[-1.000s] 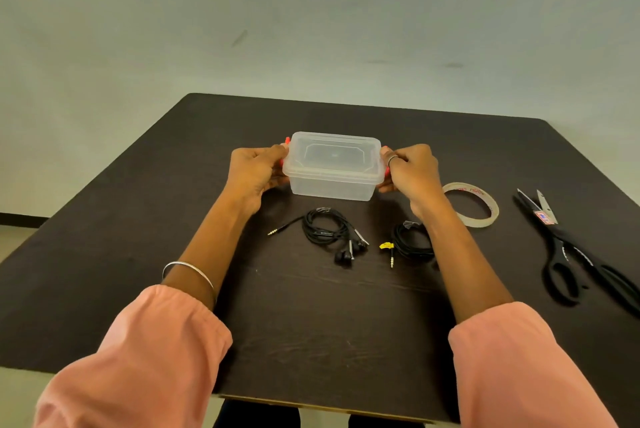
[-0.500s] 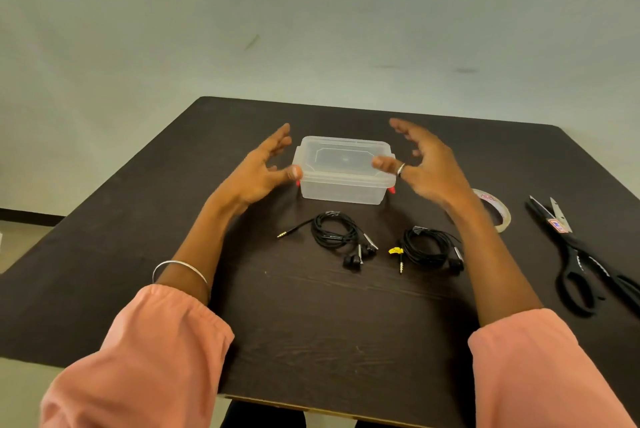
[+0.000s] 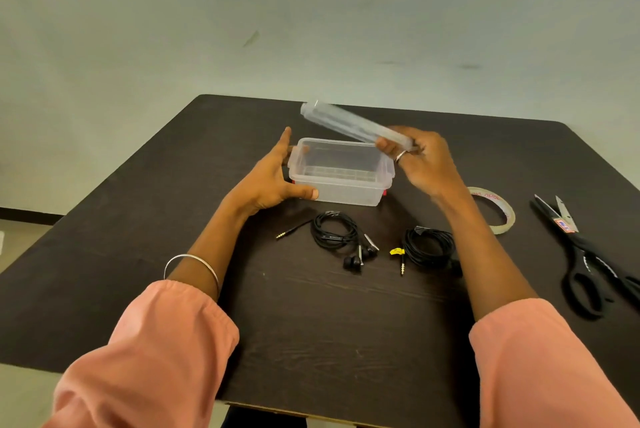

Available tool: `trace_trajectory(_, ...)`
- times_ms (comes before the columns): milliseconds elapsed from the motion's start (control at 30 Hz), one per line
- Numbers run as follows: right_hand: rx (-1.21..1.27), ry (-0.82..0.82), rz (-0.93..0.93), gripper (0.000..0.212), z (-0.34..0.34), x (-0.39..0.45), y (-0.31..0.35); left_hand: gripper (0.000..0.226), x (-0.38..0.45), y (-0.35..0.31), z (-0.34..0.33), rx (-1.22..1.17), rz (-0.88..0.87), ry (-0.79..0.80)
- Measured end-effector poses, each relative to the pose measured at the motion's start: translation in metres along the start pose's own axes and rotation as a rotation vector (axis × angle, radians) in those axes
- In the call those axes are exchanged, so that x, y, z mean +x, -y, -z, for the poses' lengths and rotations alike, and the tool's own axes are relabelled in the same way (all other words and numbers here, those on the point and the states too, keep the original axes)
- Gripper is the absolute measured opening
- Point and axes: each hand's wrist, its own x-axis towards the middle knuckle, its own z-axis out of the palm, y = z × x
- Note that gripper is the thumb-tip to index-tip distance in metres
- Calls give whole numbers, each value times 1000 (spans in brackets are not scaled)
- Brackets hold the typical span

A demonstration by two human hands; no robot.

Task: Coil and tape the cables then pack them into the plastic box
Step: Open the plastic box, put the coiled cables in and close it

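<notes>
Head view: your right hand [image 3: 420,161] pinches lid [image 3: 349,124] by near corner, tilted above plastic box [image 3: 341,173]. Left hand [image 3: 273,178], fingers straight, steadies box's left wall. Box light, slick, slides easily; keep bracing. Two coiled earphone cables: one [image 3: 334,235] just below left hand, other [image 3: 429,247] under right forearm. Soft, springy; grab across coil. One tape roll [image 3: 498,209], one scissors [image 3: 588,254], right of right hand.

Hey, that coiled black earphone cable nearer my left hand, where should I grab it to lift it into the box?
Probably pinch the earphone cable from above across the bundled loops on the side facing you, where the strands lie together. It lies flat on the table, so sideways access is poor. The plug tail sticks out left and the earbuds trail right; lifting by those would likely undo the coil.
</notes>
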Motion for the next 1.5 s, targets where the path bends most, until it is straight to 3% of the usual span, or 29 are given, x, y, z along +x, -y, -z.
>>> trace_trajectory(67, -11, -247, 28, 25, 2, 0, 1, 125, -1, 2, 1, -13, 20, -16)
trace_trajectory(167, 134, -491, -89, 21, 9, 1, -4, 120, -3, 3, 1, -20, 26, -38)
trace_trajectory(333, 393, -593, -473, 23, 25, -10, -18, 117, -3, 4, 2, -10, 29, -39)
trace_trajectory(467, 276, -513, -629, 27, 25, -22, -23, 114, -4, 3, 0, -7, 33, -38)
trace_trajectory(667, -428, -292, -607, 32, 25, -22, -23, 111, -6, 3, -1, 14, 40, -46)
trace_trajectory(767, -647, -179, -566, 32, 23, -21, -24, 111, -5, 3, -1, 25, 37, -43)
trace_trajectory(933, -750, -178, -450, 18, 19, -24, -21, 116, -9, 3, 0, -2, -4, -29)
trace_trajectory(1033, -647, -230, -283, 13, 22, -25, -11, 118, -17, -2, 5, -23, -52, -58)
trace_trajectory(1100, -536, -194, -191, 8, 27, -28, 1, 101, -25, -6, 6, 106, -95, -196)
trace_trajectory(1200, -477, -32, -95, 4, 36, -41, 14, 47, -40, -12, -1, 400, -274, -598)
trace_trajectory(1267, -494, 82, -103, 4, 40, -53, 14, 19, -51, -21, -12, 489, -425, -721)
trace_trajectory(1367, -514, 230, -137, 11, 41, -72, 8, 13, -64, -32, -31, 543, -503, -429)
trace_trajectory(1433, -531, 309, -131, 18, 41, -81, 3, 18, -63, -33, -43, 670, -421, -224)
trace_trajectory(1500, -561, 304, -97, 18, 40, -87, 0, 22, -61, -32, -49, 718, -296, -151)
